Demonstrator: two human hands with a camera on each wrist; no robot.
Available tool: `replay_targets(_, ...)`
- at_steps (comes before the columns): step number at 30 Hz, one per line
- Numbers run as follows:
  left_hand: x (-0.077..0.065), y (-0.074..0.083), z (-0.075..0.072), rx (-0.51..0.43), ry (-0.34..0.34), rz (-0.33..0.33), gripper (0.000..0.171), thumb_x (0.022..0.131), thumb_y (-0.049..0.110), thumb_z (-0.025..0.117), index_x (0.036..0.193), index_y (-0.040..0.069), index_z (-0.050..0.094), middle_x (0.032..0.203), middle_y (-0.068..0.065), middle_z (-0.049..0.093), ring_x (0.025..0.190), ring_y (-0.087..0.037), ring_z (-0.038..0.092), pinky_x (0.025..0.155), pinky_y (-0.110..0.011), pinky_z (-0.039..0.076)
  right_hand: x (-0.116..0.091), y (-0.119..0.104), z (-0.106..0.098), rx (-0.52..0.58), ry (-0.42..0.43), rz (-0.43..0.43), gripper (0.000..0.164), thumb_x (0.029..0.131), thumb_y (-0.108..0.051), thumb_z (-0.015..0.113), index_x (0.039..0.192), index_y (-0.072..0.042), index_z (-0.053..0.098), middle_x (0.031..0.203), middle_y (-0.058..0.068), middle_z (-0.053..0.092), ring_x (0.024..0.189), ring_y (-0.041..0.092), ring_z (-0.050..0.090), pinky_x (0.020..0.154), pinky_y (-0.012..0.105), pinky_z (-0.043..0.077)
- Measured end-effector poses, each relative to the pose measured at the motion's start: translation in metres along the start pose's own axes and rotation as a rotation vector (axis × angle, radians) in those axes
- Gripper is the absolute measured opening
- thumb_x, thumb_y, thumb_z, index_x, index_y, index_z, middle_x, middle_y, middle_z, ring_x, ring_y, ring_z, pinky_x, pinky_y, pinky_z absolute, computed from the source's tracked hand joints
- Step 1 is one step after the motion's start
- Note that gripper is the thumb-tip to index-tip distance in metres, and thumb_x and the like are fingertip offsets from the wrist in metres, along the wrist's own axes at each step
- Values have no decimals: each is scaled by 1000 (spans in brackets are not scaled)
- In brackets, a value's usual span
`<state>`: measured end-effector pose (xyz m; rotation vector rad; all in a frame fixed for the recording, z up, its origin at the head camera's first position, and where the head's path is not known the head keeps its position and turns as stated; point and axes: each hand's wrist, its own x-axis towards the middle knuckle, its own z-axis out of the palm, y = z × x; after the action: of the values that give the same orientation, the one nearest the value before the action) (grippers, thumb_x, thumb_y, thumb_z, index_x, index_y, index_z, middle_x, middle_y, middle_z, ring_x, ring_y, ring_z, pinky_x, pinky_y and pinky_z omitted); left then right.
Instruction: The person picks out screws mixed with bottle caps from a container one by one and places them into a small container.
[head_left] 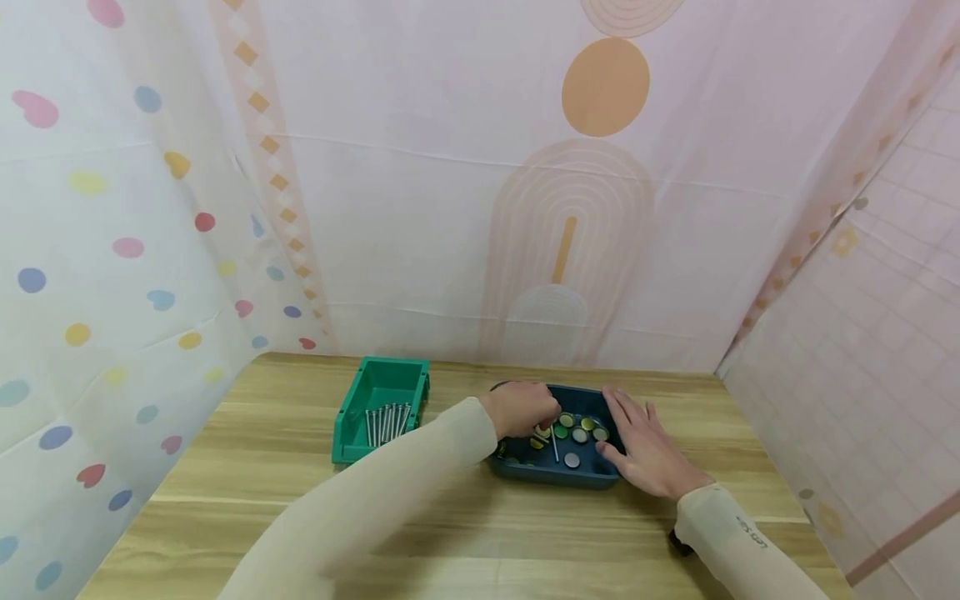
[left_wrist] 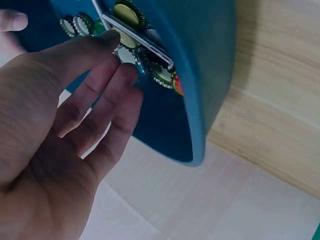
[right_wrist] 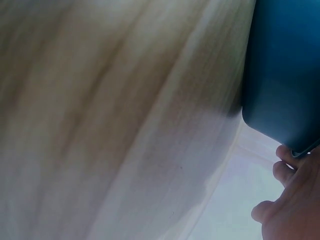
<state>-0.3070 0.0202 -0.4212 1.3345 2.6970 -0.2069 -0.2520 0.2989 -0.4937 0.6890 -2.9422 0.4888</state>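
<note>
A dark blue plastic bin [head_left: 555,478] holds several bottle caps [head_left: 572,460] and metal screws. My left hand [head_left: 522,407] reaches inside with bent fingers, pinching near the threaded end of a screw [left_wrist: 145,40]; the exact contact is partly hidden behind the thumb. Another screw [head_left: 555,444] lies close to those fingertips and points toward me. On the bin's right rim rests my right hand [head_left: 651,450], its fingers fairly straight and its thumb reaching over the inside. The right wrist view shows the bin's outer wall [right_wrist: 285,75] with a few of these fingers at its edge.
Left of the blue bin stands a green open-front bin [head_left: 386,377] with several long screws [head_left: 387,423] in it. Both bins are on a wood-grain table [head_left: 450,533]. Patterned curtains [head_left: 420,250] close off the back and both sides.
</note>
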Motion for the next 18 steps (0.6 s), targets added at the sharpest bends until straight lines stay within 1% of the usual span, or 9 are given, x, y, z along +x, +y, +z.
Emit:
replay_targets(1,4,0,3,-1,-7,-7,16,107,8,85,116,21,89,114,6,86,97,-7,76,90,-26,66,0,0,0,2,1,-1,89,117,-39,66,184,2,23,190,28,30,176,52,33,138,86,17)
replay_targets(4,15,-3,12,-9,-49,-27,13,107,10,86,112,22,87,112,5,86,93,-9,75,89,-28,66,0,-1,0,5,2,-2,90,117,-39,67,184,2,23,190,28,30,176,52,33,138,85,17)
replay_targets(8,38,-16,39,-27,-65,-25,12,105,13,89,107,25,87,106,8,84,87,-8,72,89,-28,66,0,-2,0,3,9,-12,90,116,-38,67,183,3,24,189,29,31,175,53,34,137,86,18)
replay_targets(11,55,-26,59,-34,-60,-2,15,104,14,91,102,28,85,98,11,81,81,-6,69,83,-26,64,0,-2,-1,-2,12,-15,89,116,-39,67,183,3,25,188,29,33,174,53,35,137,87,20)
replay_targets(15,65,-29,67,-21,-67,13,20,105,13,89,96,30,82,92,13,77,76,-5,66,76,-25,61,-1,-2,-1,1,1,-3,90,117,-40,66,183,3,24,189,28,32,175,52,34,138,86,19)
replay_targets(18,63,-28,66,-10,-70,5,22,105,14,89,93,30,80,90,14,76,74,-4,65,74,-23,60,-1,-2,-1,6,3,-2,89,117,-40,66,183,2,24,190,28,31,175,52,33,138,86,18)
